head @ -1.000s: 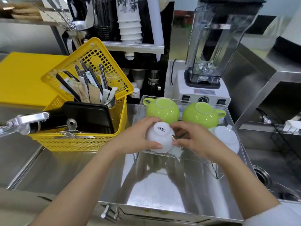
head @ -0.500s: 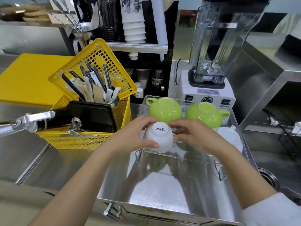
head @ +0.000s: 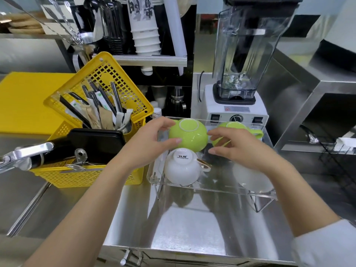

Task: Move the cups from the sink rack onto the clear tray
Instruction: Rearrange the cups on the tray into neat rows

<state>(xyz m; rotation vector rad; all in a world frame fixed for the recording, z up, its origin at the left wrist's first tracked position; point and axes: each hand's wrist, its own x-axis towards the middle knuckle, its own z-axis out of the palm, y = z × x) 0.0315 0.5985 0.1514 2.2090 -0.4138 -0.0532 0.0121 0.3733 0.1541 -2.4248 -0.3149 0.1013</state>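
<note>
Upside-down green cup [head: 187, 136] at rear left of clear tray [head: 212, 186], clamped between thumb and fingers of left hand [head: 148, 139]. Right hand [head: 240, 149] just right of the grip, fingers loose and apart, holding nothing; contact with that cup unclear. White cup [head: 182, 166] inverted just nearer than the grip, second green cup [head: 234, 126] right of it. Yellow basket [head: 92, 176] to its left.

A single head-worn wide-angle camera looks forward and down, close over the steel desk [head: 192, 228], with the blender [head: 244, 60] straight ahead beyond it.
</note>
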